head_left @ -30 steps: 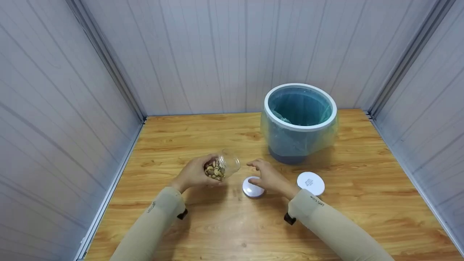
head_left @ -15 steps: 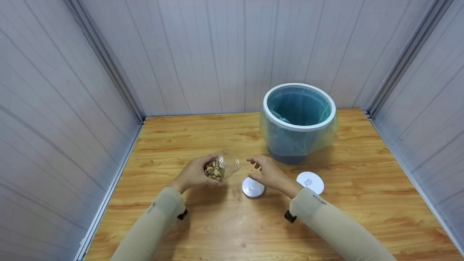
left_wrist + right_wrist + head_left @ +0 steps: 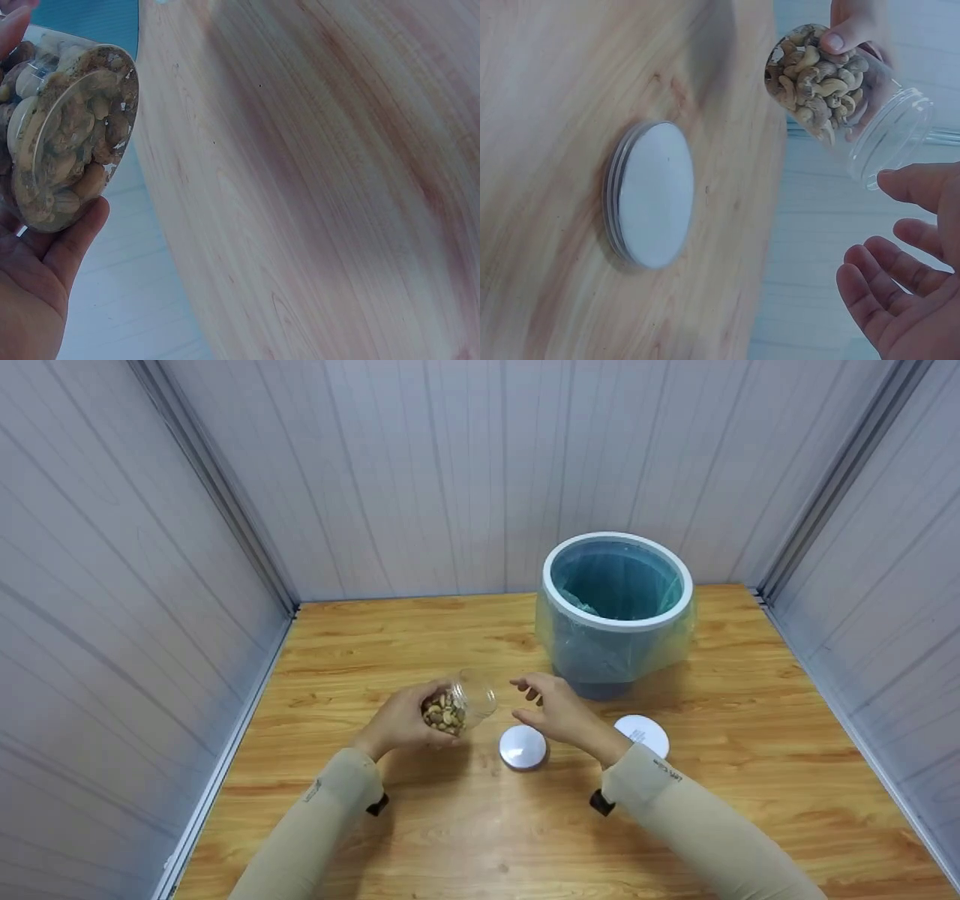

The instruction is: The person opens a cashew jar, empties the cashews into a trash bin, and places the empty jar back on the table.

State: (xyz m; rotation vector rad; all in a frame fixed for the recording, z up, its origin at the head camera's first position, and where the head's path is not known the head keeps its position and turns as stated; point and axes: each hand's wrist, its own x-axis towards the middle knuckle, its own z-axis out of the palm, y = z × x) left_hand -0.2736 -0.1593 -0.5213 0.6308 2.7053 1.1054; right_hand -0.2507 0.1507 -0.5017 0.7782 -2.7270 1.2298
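My left hand (image 3: 399, 721) grips a clear jar (image 3: 475, 691) of nuts, cashews among them (image 3: 825, 84). The jar is tilted above the table, its uncovered mouth facing right and the nuts lying toward its base. Fingers and thumb wrap the jar's lower part; the left wrist view shows the bottom packed with nuts (image 3: 67, 142). Just right of the mouth, my right hand (image 3: 561, 709) hovers with palm and loosely bent fingers facing the jar, holding nothing. Below it a round white lid (image 3: 523, 747) with a clear ridged edge (image 3: 613, 199) lies flat on the table.
A bin (image 3: 619, 625) with a white rim and a greenish liner bag stands at the back right. A thin white disc (image 3: 646, 735) with small print lies near my right wrist. Pale panels (image 3: 480, 472) enclose the wooden table (image 3: 480, 840) at the back and sides.
My right hand has shifted slightly up and to the right, its thumb moving off from over the lid and its fingers showing more spread. The left hand and jar have stayed nearly still.
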